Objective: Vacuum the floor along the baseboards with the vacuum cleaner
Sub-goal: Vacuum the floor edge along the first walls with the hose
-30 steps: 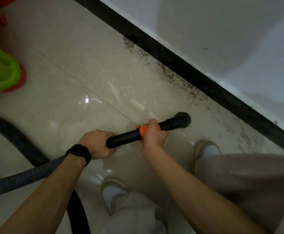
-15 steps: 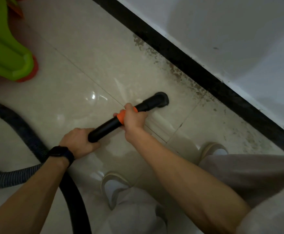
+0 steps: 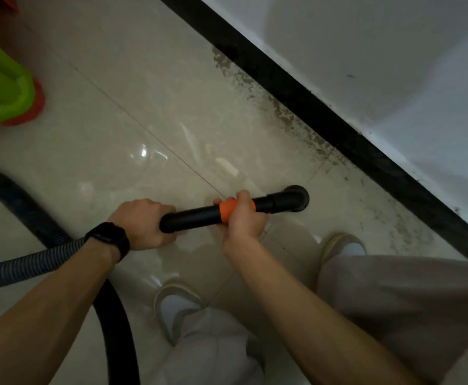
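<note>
The black vacuum tube [image 3: 196, 216] lies low over the tiled floor [image 3: 116, 107], its round nozzle [image 3: 295, 200] down on the tile near the black baseboard [image 3: 310, 107] but apart from it. The right hand [image 3: 244, 218] wraps round the orange collar [image 3: 224, 211], covering most of it. The left hand [image 3: 143, 223] grips the tube's rear end, hiding its joint with the ribbed hose [image 3: 27, 266], which runs off the left edge. Speckled dirt [image 3: 282, 115] lines the baseboard. A green plastic object [image 3: 2, 87] is cut off at upper left.
</note>
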A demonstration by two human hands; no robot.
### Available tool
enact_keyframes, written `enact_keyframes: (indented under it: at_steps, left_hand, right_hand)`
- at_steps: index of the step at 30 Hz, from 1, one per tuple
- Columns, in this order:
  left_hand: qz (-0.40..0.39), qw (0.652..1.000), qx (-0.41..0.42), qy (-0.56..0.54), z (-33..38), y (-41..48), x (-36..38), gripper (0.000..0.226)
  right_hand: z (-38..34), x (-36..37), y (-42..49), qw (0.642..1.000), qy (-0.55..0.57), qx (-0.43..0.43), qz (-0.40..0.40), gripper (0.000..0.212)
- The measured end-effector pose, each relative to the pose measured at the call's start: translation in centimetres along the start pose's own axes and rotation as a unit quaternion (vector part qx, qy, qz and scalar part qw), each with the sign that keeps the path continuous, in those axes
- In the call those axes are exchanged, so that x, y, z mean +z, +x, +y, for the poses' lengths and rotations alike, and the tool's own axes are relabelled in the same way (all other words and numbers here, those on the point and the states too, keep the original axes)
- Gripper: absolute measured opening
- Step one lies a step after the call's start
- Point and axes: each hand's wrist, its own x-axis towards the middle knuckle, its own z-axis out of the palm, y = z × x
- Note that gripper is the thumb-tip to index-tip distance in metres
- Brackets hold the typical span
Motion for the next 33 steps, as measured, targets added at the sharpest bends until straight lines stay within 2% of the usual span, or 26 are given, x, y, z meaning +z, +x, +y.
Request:
enact_keyframes:
  at_steps: [6, 10, 13, 16, 19, 22, 25, 27, 30, 33]
  left_hand:
    - [-0.008, 1.000, -0.007, -0.016, -1.0, -0.9, -0.1, 0.023]
    - [-0.010, 1.000, -0.009, -0.017, -0.3, -0.7, 0.3, 0.033]
    - [-0.009, 1.000, -0.015, -0.023, -0.4, -0.9, -0.1, 0.020]
    - [0.005, 0.999, -0.029, -0.021, -0.5, -1.0, -0.3, 0.018]
    - [0.027, 0.997, -0.052, -0.043, -1.0, -1.3, -0.2, 0.022]
    - [0.056, 0.992, -0.101, -0.058, -2.3, -2.2, -0.2, 0.028]
    - [0.072, 0.982, -0.155, -0.079, -4.2, -3.8, -0.6, 0.037]
    - [0.063, 0.975, -0.191, -0.094, -5.5, -4.9, -0.7, 0.035]
    - [0.042, 0.967, -0.230, -0.098, -6.6, -6.4, 0.0, 0.033]
    - [0.012, 0.963, -0.242, -0.113, -7.1, -8.0, 1.4, 0.033]
  right_hand:
    - [0.1, 0.5, -1.0, 1.000, -0.012, 0.023, -0.007, 0.040]
    - [-0.2, 0.0, -0.7, 0.999, -0.020, 0.042, -0.003, 0.041]
    - [-1.4, -0.2, 0.2, 0.998, 0.027, 0.047, 0.019, 0.035]
    - [-2.3, -0.2, 0.9, 0.999, 0.008, 0.031, 0.025, 0.026]
    - [-2.3, 1.1, 0.7, 1.000, -0.016, 0.022, 0.002, 0.026]
    - [-2.3, 3.9, 0.2, 0.998, -0.042, 0.019, -0.045, 0.012]
    - [-1.1, 6.8, -0.2, 0.993, -0.075, 0.026, -0.092, 0.011]
    - [0.7, 7.8, -0.4, 0.989, -0.097, 0.030, -0.108, 0.020]
    - [4.0, 7.6, -0.9, 0.990, -0.098, 0.039, -0.097, 0.044]
    - [5.8, 6.8, -1.6, 0.989, -0.080, 0.064, -0.105, 0.044]
